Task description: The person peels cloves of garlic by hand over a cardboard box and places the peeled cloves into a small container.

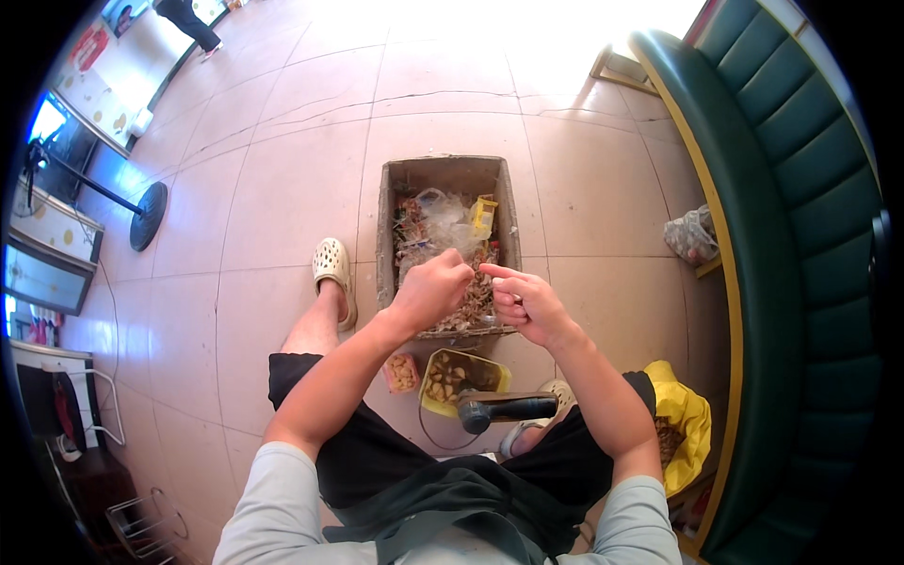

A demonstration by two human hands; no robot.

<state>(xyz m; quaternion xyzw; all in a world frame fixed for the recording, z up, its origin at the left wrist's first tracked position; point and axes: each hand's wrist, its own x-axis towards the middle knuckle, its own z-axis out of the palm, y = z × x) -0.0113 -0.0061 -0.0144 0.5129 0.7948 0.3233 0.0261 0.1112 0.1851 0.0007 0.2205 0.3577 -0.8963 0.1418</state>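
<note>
Cardboard box point(448, 179) on pink tiled floor point(282, 188); both hands point(480, 294) pinched shut above, contents unclear.

The floor point(282, 188) is laid with large pinkish tiles, with a crack running across the far row. A cardboard box point(391, 226) of peelings and crumpled plastic stands directly on it. Nearer, a small pink tub point(402, 373) and a yellow container point(459, 375) of peeled pieces sit side by side. A yellow bag point(686, 414) lies by the green bench point(791, 282). A round black stand base point(148, 216) rests well to the left.
</note>
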